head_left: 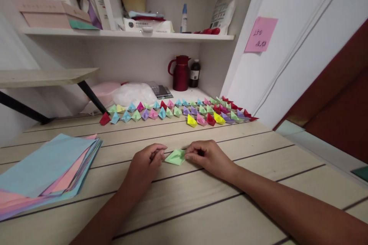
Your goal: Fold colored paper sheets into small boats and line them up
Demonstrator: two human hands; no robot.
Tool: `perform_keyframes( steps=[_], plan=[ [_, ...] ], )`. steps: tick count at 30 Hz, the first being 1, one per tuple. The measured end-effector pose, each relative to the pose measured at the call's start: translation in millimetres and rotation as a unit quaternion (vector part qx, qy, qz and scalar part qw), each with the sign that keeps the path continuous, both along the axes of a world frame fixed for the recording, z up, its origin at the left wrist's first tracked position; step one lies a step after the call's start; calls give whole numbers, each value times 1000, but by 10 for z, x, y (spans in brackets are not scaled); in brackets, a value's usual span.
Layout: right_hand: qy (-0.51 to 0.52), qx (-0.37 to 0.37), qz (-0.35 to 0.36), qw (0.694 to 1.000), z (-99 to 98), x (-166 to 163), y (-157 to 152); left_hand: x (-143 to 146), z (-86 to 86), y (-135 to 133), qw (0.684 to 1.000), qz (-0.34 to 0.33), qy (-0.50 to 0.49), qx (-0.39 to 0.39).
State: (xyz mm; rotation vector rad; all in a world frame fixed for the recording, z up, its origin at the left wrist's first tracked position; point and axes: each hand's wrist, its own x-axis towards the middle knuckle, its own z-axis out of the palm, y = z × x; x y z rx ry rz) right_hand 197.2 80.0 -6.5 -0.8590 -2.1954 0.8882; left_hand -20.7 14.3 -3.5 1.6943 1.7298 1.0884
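A light green folded paper boat [176,157] lies between my two hands just above the tabletop or on it; I cannot tell which. My right hand [207,157] pinches the boat's right end between thumb and forefinger. Close to the boat's left tip, my left hand [148,162] has its fingers curled loosely, thumb and forefinger slightly apart. Nothing shows between those fingers. Farther back stand rows of small paper boats in many colours, among them a yellow boat [191,121] and a dark red boat [105,118].
A stack of coloured paper [48,164] lies at the left on the slatted wooden table [184,206]. Behind the boats are a plastic bag [135,93], a red jug [181,74] and a dark bottle [194,74]. A small raised stand [46,76] rises at the back left.
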Motion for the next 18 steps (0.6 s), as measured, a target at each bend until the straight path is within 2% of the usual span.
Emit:
perform_keyframes(
  steps=[3,6,11,18],
  plan=[
    [23,-56,6,998,35,8,20,10,34,-8,999,-8,36,12],
    [36,-70,31,996,59,45,39,0,58,-19,999,-18,32,19],
    [19,-27,63,997,45,127,74,-33,46,-25,997,-77,-18,5],
    [15,35,41,998,35,77,127,-26,-8,11,995,-95,34,5]
  ],
)
